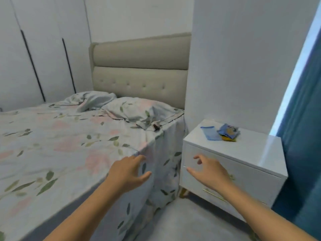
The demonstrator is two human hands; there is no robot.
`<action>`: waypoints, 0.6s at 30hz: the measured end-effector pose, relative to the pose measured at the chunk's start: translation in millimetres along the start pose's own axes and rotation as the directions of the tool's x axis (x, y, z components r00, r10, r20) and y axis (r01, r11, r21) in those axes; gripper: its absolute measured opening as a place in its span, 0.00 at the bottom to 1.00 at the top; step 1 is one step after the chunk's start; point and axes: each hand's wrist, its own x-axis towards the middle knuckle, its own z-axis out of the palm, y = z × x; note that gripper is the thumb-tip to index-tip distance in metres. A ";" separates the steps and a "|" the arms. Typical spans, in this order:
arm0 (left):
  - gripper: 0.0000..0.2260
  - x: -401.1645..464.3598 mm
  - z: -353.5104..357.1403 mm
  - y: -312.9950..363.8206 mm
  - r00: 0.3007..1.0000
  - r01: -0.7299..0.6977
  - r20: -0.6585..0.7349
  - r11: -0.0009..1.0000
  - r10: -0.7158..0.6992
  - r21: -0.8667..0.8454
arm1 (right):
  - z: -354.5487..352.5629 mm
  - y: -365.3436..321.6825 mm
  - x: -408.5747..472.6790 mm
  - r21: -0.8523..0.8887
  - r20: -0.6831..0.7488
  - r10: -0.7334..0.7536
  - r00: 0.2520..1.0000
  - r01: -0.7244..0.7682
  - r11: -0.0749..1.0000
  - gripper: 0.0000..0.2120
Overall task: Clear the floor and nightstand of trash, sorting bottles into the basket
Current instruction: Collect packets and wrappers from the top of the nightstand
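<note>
A white nightstand (251, 153) stands at the right, between the bed and a blue curtain. On its top lie a flat light-blue packet (210, 133) and, touching it on the right, a crumpled blue and yellow wrapper (228, 133). My left hand (128, 171) is raised in front of the bed's corner, fingers apart, holding nothing. My right hand (208, 171) hovers in front of the nightstand's upper drawer, fingers spread and empty, below and left of the wrappers. No bottle or basket is in view.
A bed (60, 145) with a floral sheet and two pillows fills the left, its padded headboard (139, 70) behind. A blue curtain (302, 127) hangs at the right edge. Grey floor (182, 221) shows between bed and nightstand. White wardrobe doors (34, 58) stand far left.
</note>
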 end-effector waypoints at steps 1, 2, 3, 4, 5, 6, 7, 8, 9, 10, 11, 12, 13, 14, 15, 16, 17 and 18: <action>0.26 27.5 4.2 22.3 0.999 -0.047 -0.001 0.998 0.047 -0.034 | -11.3 23.7 10.8 0.009 -0.029 0.050 0.998 -0.050 0.999 0.28; 0.26 54.8 8.3 42.7 0.996 -0.084 -0.013 0.994 0.083 -0.071 | -21.1 47.3 22.6 0.016 -0.063 0.093 0.994 -0.092 0.996 0.28; 0.25 81.8 12.6 60.7 0.994 -0.104 -0.032 0.989 0.101 -0.107 | -30.0 70.2 35.4 0.019 -0.092 0.127 0.988 -0.126 0.992 0.28; 0.25 108.8 18.4 77.1 0.992 -0.118 -0.054 0.983 0.112 -0.141 | -37.6 92.9 49.5 0.010 -0.118 0.150 0.982 -0.149 0.989 0.29; 0.25 134.6 25.2 91.9 0.990 -0.134 -0.066 0.977 0.124 -0.167 | -43.6 114.3 64.3 -0.007 -0.144 0.164 0.976 -0.167 0.986 0.29; 0.26 159.5 33.0 106.2 0.988 -0.152 -0.070 0.971 0.141 -0.186 | -48.1 135.0 80.9 -0.032 -0.166 0.174 0.971 -0.182 0.983 0.30; 0.26 183.4 42.6 119.9 0.986 -0.163 -0.060 0.966 0.154 -0.200 | -51.2 154.6 98.2 -0.062 -0.179 0.182 0.967 -0.195 0.979 0.31; 0.26 206.7 53.0 132.9 0.985 -0.173 -0.049 0.961 0.166 -0.214 | -53.0 171.5 116.3 -0.083 -0.183 0.188 0.965 -0.206 0.975 0.32; 0.26 229.6 64.3 144.2 0.984 -0.179 -0.030 0.957 0.177 -0.227 | -53.4 185.8 135.0 -0.090 -0.183 0.195 0.964 -0.214 0.973 0.33; 0.26 251.4 76.9 155.6 0.983 -0.179 -0.016 0.952 0.181 -0.248 | -53.0 198.9 154.1 -0.083 -0.188 0.199 0.962 -0.217 0.973 0.32; 0.26 272.9 90.0 165.9 0.986 -0.156 0.006 0.947 0.165 -0.282 | -52.4 210.7 173.1 -0.054 -0.199 0.209 0.958 -0.224 0.973 0.32; 0.26 293.7 102.2 174.9 0.992 -0.103 0.031 0.933 0.122 -0.345 | -52.0 221.0 192.1 -0.002 -0.214 0.236 0.948 -0.242 0.970 0.31; 0.26 313.5 112.4 183.5 0.996 -0.012 0.072 0.903 0.047 -0.430 | -52.1 230.9 211.4 0.065 -0.225 0.279 0.934 -0.271 0.960 0.32; 0.26 332.7 120.0 191.5 0.992 0.096 0.120 0.854 -0.040 -0.511 | -52.7 240.2 230.2 0.133 -0.221 0.329 0.918 -0.306 0.943 0.33; 0.27 351.9 127.2 198.1 0.976 0.201 0.179 0.810 -0.120 -0.551 | -53.7 248.9 247.6 0.172 -0.194 0.375 0.906 -0.345 0.923 0.36; 0.29 369.4 134.0 203.9 0.957 0.276 0.233 0.795 -0.174 -0.540 | -54.5 256.9 263.7 0.158 -0.149 0.403 0.903 -0.380 0.911 0.39; 0.32 384.7 141.0 208.1 0.942 0.312 0.271 0.819 -0.199 -0.481 | -54.7 264.5 278.1 0.096 -0.095 0.410 0.907 -0.402 0.911 0.42; 0.34 397.2 147.4 211.5 0.934 0.318 0.289 0.858 -0.210 -0.403 | -54.0 270.9 291.7 0.025 -0.034 0.403 0.914 -0.403 0.915 0.44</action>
